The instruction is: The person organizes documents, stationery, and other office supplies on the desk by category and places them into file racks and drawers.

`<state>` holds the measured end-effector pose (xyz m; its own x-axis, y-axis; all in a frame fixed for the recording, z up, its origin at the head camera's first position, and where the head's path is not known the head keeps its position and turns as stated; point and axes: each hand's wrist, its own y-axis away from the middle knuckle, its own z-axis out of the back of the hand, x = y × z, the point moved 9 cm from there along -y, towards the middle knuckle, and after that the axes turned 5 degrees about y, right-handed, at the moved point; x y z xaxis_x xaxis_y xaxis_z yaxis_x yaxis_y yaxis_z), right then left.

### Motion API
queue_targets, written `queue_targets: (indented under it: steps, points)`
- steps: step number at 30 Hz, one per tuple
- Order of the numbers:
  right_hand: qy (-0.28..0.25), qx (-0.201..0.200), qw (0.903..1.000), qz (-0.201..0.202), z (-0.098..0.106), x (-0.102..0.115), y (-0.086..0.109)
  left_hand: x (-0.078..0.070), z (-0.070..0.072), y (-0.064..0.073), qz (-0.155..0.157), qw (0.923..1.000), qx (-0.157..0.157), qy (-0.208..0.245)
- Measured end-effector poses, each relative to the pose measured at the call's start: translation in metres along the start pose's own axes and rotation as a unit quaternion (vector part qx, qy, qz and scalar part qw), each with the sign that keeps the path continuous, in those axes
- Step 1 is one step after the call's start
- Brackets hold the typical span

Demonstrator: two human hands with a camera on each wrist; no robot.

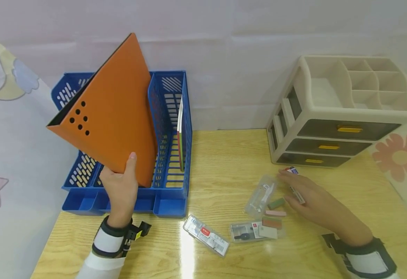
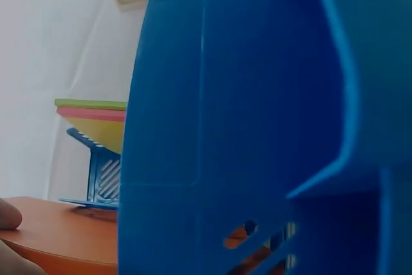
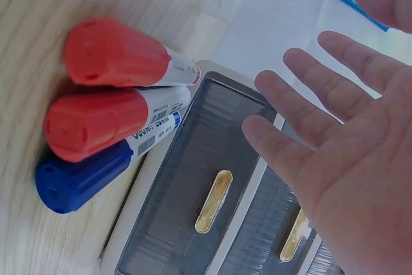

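Note:
My left hand grips the lower edge of an orange file folder, thumb on its front face. The folder leans tilted in the blue file rack, its dark inner side just showing at the left edge. My right hand is above the table before the drawer unit, fingers straight and spread in the right wrist view, holding nothing. Near it lie two red-capped markers and a blue-capped marker, mostly hidden under the hand in the head view. The left wrist view shows mainly the rack's blue wall.
A beige drawer unit stands at the back right. Thin booklets stand in the rack's right slot. Two clear cases, an open case, a green eraser-like block and a pink strip lie in front.

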<state>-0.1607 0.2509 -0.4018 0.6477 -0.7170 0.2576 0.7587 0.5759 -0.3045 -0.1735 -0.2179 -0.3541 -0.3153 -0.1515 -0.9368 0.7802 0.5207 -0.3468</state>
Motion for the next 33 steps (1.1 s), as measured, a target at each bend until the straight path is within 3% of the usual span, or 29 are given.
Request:
queue_targets:
  steps: [7,16,28,33]
  points:
    - [0.008,0.008,0.9999,-0.006,0.001,0.001,0.0,0.007,0.002,0.007,-0.001,0.9992,0.007,-0.038]
    - [0.013,0.02,0.9993,-0.028,0.0,-0.004,0.001,0.017,0.0,0.009,-0.012,0.998,0.037,-0.049]
    - [0.011,0.012,0.9996,-0.022,0.001,-0.004,0.003,0.018,-0.004,0.013,-0.059,0.9935,0.082,-0.051]
    - [0.005,0.006,0.9999,-0.013,0.002,-0.003,0.003,0.015,-0.003,0.013,-0.075,0.9933,0.07,-0.054]
